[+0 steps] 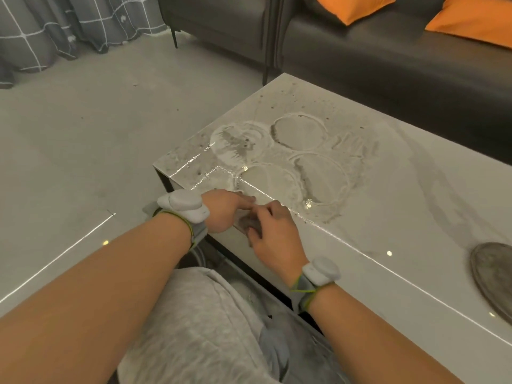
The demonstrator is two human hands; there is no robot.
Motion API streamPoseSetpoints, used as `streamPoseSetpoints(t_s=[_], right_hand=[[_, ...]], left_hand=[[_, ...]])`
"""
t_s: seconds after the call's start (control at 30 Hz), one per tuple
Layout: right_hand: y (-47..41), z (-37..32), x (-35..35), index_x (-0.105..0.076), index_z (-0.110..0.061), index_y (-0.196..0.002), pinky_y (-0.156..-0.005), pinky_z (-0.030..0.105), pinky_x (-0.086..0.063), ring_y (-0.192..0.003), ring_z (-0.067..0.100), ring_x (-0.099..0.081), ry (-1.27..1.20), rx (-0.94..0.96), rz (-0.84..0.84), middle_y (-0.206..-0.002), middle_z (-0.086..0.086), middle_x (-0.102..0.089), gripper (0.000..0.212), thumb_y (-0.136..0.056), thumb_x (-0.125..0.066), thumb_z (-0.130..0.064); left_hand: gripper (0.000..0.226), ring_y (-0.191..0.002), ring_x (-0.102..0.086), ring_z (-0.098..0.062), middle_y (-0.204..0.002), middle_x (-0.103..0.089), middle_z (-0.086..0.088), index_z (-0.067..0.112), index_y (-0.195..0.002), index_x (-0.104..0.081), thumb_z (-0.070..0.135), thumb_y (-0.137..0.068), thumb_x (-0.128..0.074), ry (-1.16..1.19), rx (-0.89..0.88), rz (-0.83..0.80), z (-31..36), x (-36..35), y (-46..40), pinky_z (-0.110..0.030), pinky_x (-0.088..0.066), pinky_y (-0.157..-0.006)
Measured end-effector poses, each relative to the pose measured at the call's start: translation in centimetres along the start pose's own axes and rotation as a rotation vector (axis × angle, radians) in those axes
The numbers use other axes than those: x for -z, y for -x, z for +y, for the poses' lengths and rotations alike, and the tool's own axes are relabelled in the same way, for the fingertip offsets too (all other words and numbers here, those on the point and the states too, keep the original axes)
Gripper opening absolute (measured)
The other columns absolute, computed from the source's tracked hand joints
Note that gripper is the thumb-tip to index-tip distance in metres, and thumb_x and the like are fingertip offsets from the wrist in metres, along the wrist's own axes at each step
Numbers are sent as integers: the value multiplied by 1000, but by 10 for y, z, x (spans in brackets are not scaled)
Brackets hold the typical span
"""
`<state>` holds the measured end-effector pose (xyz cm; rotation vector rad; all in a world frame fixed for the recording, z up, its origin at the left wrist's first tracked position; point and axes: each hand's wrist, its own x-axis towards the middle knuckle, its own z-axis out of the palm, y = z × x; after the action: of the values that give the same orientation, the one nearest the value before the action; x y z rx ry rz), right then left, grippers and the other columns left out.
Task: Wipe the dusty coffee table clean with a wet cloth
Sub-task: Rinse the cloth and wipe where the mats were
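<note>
Head view: left hand and right hand together pinch a small grey wet cloth at the white glossy coffee table edge; wiping may just smear the grey dust rings.

A home living room: dark sofa, coffee table.

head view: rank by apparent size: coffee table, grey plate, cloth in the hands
1. Coffee table, by far the largest.
2. Grey plate, cut off by the right frame edge, so its full extent is unseen.
3. Cloth, smallest as seen, though both hands cover most of it, so its real size is unclear.
</note>
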<state>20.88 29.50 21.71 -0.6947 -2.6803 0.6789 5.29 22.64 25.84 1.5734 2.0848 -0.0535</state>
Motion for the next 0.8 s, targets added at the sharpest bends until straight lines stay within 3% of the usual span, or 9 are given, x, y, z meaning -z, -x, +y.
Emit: streamPoseSetpoints(t_s=[0.1,0.27,0.43,0.57,0.7,0.8], right_hand=[[3,8,17,-64,-17,-105,-87,37,-46,-100,25,-54,-114,-32,-3,-107,3,-54,25,-81,-63,-23],[47,44,41,-64,-26,-100,-81,17,-37,-98,15,-51,-68,-52,-4,-102,-7,-50,23,-77,-66,-23],[19,6,4,-64,-15,-108,-85,36,-45,-101,27,-49,-55,-16,39,-109,8,-51,27,-81,-64,-19],[-5,-11,-1,-62,-13,-112,-89,39,-43,-106,29,-47,-71,-24,-22,-112,9,-51,28,-84,-61,-18],[14,26,41,-68,-20,-101,-84,41,-50,-101,25,-54,-170,-119,85,-104,2,-56,22,-79,-67,-17],[29,69,65,-68,-19,-99,-85,34,-47,-101,28,-53,-27,-264,140,-102,3,-55,22,-77,-69,-16]], left_hand=[[76,-147,-12,-9,-159,-13,13,35,-149,-27,-6,-86,-35,23,6,5,2,-1,3,-35,-15,-119],[67,-147,-17,-17,-160,-18,6,33,-148,-30,-2,-91,-37,133,61,46,2,-8,3,-45,-18,-118],[67,-145,-21,-11,-156,-26,9,30,-144,-41,-6,-87,-38,160,21,96,3,-11,2,-28,-16,-117],[52,-133,-44,-23,-143,-49,-3,20,-136,-53,0,-89,-44,205,82,286,-1,-18,7,-29,-32,-109],[61,-141,-31,-20,-154,-34,1,22,-144,-42,-3,-88,-42,152,147,282,-5,-25,7,-30,-24,-114],[56,-139,-32,-22,-152,-34,1,25,-143,-43,2,-91,-43,82,163,248,1,-23,0,-37,-31,-112]])
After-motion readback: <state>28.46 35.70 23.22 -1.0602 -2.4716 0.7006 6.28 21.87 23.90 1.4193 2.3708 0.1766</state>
